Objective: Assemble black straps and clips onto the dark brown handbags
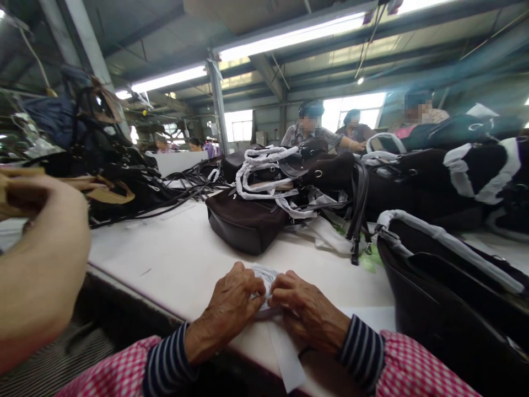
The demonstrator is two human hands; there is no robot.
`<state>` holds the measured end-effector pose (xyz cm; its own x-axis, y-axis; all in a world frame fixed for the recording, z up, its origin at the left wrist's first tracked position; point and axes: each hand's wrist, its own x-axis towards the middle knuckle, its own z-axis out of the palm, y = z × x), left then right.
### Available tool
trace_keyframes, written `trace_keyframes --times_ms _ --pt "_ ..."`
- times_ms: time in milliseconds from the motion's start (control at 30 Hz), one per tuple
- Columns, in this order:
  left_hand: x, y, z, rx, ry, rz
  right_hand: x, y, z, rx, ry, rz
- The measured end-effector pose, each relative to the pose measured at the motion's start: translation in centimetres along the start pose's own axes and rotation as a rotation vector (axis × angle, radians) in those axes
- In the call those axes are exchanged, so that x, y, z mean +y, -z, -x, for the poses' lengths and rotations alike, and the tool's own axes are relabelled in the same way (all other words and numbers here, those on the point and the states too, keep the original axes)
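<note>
At the near edge of the white table, my left hand is closed, with its thumb and fingers pinching crumpled white wrapping material. My right hand grips the same material from the other side, its fingers curled and close to the left ones. A flat white strip hangs below my right hand over the table edge. Whether anything lies inside the wrapping is hidden by my fingers. Just beyond my hands sits a dark brown bag.
A black bag with a white-wrapped handle stands close on the right. Piled bags and white-wrapped handles cover the far side. Another person's arm reaches in at left, near black straps. Co-workers are across the table.
</note>
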<state>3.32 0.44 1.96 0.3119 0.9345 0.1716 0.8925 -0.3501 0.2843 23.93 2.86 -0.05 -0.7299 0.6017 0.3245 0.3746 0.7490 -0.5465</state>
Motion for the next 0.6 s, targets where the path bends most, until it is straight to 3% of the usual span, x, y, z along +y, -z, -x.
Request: trace_keyframes --times_ms 167,300,433,600 --pt "-2.7 1.4 -0.6 0.060 -0.132 0.283 0.0 0.5 0.0 0.074 -0.099 -0.219" --pt "-4.3 2.5 -1.0 0.081 -0.116 0.194 -0.1 0.7 -0.6 0.117 -0.155 -0.139" --pt "-5.5 0.8 -0.9 -0.090 -0.066 0.190 0.4 0.4 -1.7 0.066 -0.210 -0.026" --pt "-6.8 -1.1 -0.7 0.010 -0.131 0.306 0.0 0.5 -2.3 -0.021 -0.237 0.081"
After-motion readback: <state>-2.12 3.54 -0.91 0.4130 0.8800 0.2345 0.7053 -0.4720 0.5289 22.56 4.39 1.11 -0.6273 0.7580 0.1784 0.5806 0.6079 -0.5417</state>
